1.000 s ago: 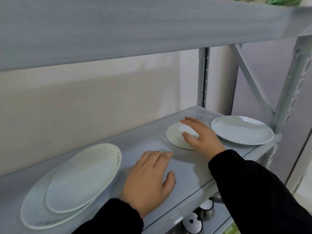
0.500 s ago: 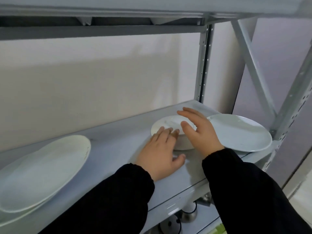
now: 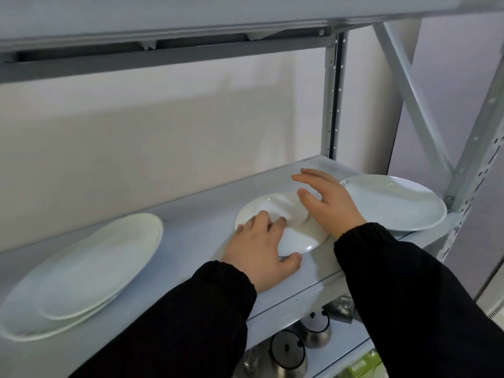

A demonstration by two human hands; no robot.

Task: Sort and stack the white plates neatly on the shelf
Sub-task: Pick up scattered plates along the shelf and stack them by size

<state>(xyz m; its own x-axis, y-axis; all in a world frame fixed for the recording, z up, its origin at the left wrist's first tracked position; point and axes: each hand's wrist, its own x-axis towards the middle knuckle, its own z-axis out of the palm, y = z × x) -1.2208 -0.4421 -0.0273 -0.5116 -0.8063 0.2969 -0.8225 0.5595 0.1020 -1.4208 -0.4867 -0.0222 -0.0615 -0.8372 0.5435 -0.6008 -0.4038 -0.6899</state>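
A small white plate [image 3: 297, 237] lies mid-shelf, tilted with its near rim raised off the board. My left hand [image 3: 259, 255] grips its left side, fingers on top and thumb at the near rim. My right hand [image 3: 331, 207] rests on the plate's right side with fingers spread and fairly straight. A large white plate [image 3: 395, 203] lies flat just right of that hand. At the left end, two large white plates [image 3: 90, 271] lie one on the other, the top one shifted back.
The grey shelf board [image 3: 196, 222] runs along a cream wall, with a metal upright [image 3: 331, 105] at the back right and a diagonal brace [image 3: 409, 96] beside it. Another shelf hangs overhead. Metal pots [image 3: 316, 328] stand on the shelf below.
My left hand slid right from the bare shelf onto the small plate and took its edge. The plate's near rim came up. My right hand stayed on the plate's right side.
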